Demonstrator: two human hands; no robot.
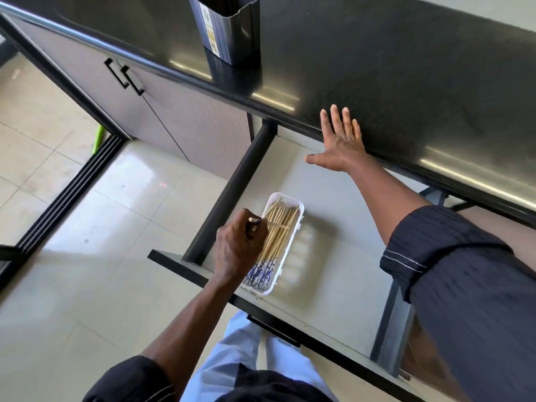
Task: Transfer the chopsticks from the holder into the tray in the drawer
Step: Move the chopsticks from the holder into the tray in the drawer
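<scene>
A white tray (pixel 293 245) lies in the open drawer (pixel 333 256), near its front left corner. Several bamboo chopsticks (pixel 280 227) with blue-and-white patterned ends fill it lengthwise, and one lies crosswise on top. My left hand (pixel 240 248) hovers over the tray's left side, fingers curled around a chopstick end that pokes out by the thumb. My right hand (pixel 340 143) rests flat with spread fingers on the edge of the dark countertop (pixel 406 68). The dark grey chopstick holder (pixel 226 27) stands upright on the counter, far left; its inside is hidden.
Grey cabinet doors with black handles (pixel 124 76) lie left of the drawer. The drawer's black front panel (pixel 261 297) juts out above my legs. Beige floor tiles and a black sliding-door track (pixel 66 195) lie to the left.
</scene>
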